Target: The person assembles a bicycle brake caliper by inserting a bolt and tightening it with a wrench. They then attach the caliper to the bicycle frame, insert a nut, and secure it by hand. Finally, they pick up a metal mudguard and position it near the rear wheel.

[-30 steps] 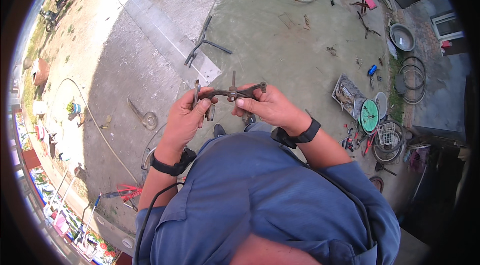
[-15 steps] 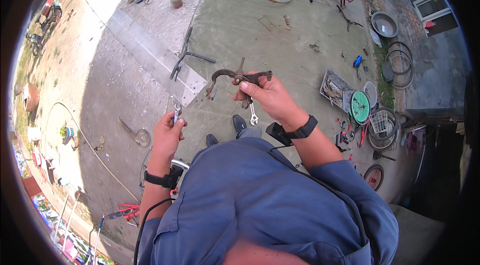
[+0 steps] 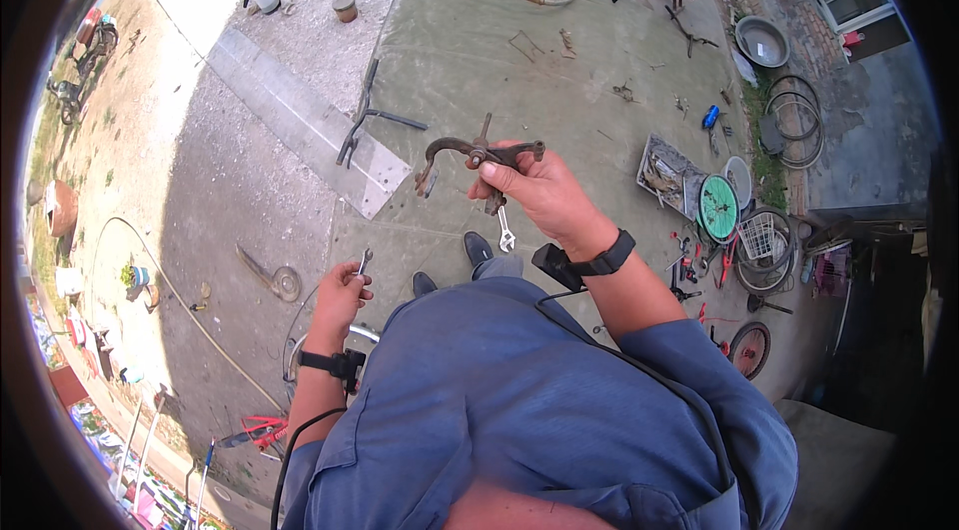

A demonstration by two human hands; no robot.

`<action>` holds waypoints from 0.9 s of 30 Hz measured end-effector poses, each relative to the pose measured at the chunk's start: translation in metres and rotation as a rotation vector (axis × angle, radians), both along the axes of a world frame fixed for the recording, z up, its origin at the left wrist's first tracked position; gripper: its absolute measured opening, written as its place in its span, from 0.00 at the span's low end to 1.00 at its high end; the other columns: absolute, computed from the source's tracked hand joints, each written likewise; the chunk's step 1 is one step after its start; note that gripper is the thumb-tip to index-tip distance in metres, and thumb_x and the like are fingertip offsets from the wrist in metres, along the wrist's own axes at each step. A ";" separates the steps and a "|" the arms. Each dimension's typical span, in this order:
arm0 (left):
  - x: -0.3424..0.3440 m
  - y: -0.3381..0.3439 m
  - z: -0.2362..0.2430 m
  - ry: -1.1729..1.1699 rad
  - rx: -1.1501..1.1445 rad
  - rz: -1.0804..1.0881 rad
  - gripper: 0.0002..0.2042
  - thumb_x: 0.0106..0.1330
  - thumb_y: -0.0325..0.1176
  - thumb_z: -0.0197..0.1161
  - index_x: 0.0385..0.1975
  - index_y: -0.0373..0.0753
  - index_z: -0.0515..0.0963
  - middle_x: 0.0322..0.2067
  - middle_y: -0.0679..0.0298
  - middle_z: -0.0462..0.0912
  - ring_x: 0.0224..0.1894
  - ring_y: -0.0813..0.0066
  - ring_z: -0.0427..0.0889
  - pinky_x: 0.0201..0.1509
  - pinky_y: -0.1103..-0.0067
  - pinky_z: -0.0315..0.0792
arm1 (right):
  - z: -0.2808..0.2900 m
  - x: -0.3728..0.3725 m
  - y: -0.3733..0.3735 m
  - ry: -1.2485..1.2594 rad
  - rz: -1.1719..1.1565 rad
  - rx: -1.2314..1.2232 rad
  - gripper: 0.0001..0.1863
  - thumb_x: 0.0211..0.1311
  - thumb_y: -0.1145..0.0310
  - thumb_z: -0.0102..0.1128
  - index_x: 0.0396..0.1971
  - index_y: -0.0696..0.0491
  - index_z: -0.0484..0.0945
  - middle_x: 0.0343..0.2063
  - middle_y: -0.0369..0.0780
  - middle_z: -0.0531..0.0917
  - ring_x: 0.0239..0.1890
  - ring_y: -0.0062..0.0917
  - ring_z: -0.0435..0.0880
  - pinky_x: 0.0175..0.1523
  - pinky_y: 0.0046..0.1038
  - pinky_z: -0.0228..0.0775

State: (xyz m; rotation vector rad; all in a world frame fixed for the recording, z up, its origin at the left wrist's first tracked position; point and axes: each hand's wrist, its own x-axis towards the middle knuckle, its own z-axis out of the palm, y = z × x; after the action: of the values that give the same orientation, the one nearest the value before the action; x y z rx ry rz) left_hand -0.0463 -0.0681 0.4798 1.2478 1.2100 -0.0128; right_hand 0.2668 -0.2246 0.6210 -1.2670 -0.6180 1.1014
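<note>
My right hand (image 3: 539, 190) is closed round a rusty, curved bicycle brake caliper (image 3: 450, 146), held up in front of me with the thumb near its centre bolt. A silver adjustable wrench (image 3: 505, 238) shows just below it; I cannot tell whether it is held or lying lower. Down at the left, apart from the caliper, my left hand (image 3: 340, 295) has its fingers curled on a small silver wrench (image 3: 365, 260), whose head sticks up above them.
A grey metal strip (image 3: 290, 120) and black handlebar tubes (image 3: 385, 113) lie ahead. On the right are a scrap tray (image 3: 667, 175), green disc (image 3: 718, 208), scattered red-handled tools (image 3: 729, 263), tyres (image 3: 799, 130) and wheels (image 3: 749, 348). A red bicycle frame (image 3: 262, 430) is at lower left.
My left hand has left the caliper and moved down and left, now holding the small wrench. My right hand has lifted slightly with the caliper still in it.
</note>
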 end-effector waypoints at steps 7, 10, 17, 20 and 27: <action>-0.012 -0.003 -0.013 0.049 -0.020 0.001 0.14 0.69 0.27 0.54 0.53 0.34 0.72 0.37 0.60 0.83 0.29 0.77 0.81 0.31 0.82 0.71 | 0.000 0.002 0.001 -0.027 0.009 -0.052 0.13 0.71 0.64 0.59 0.46 0.58 0.80 0.33 0.38 0.85 0.38 0.21 0.84 0.42 0.24 0.73; -0.013 -0.002 -0.016 0.038 -0.039 0.012 0.15 0.69 0.27 0.54 0.54 0.34 0.71 0.37 0.60 0.83 0.29 0.77 0.81 0.30 0.82 0.71 | -0.001 0.002 0.003 -0.014 0.008 -0.043 0.13 0.70 0.64 0.59 0.46 0.57 0.80 0.33 0.38 0.85 0.38 0.21 0.84 0.41 0.24 0.73; -0.012 0.000 -0.020 0.025 -0.042 0.016 0.15 0.69 0.28 0.54 0.54 0.34 0.71 0.37 0.60 0.84 0.29 0.78 0.81 0.30 0.82 0.71 | -0.002 0.001 0.006 -0.012 0.023 -0.050 0.13 0.70 0.64 0.60 0.46 0.57 0.80 0.34 0.37 0.85 0.38 0.21 0.85 0.40 0.24 0.73; -0.011 -0.001 -0.020 0.026 -0.041 0.018 0.15 0.69 0.28 0.54 0.54 0.34 0.71 0.37 0.60 0.84 0.29 0.78 0.81 0.30 0.83 0.71 | -0.002 0.001 0.006 -0.028 0.005 -0.070 0.13 0.70 0.64 0.60 0.46 0.57 0.80 0.34 0.37 0.85 0.38 0.21 0.85 0.40 0.23 0.73; -0.009 0.000 -0.019 0.023 -0.042 0.019 0.15 0.69 0.28 0.54 0.54 0.34 0.72 0.37 0.61 0.84 0.28 0.78 0.81 0.30 0.83 0.71 | 0.000 0.003 0.006 -0.026 0.015 -0.072 0.13 0.70 0.64 0.60 0.47 0.57 0.80 0.35 0.36 0.85 0.38 0.21 0.85 0.39 0.23 0.74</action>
State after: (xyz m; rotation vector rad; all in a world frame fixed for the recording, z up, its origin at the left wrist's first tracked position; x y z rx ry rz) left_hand -0.0553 -0.0684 0.4607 1.2029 1.2350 -0.0384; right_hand 0.2694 -0.2188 0.6210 -1.3425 -0.6131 1.1291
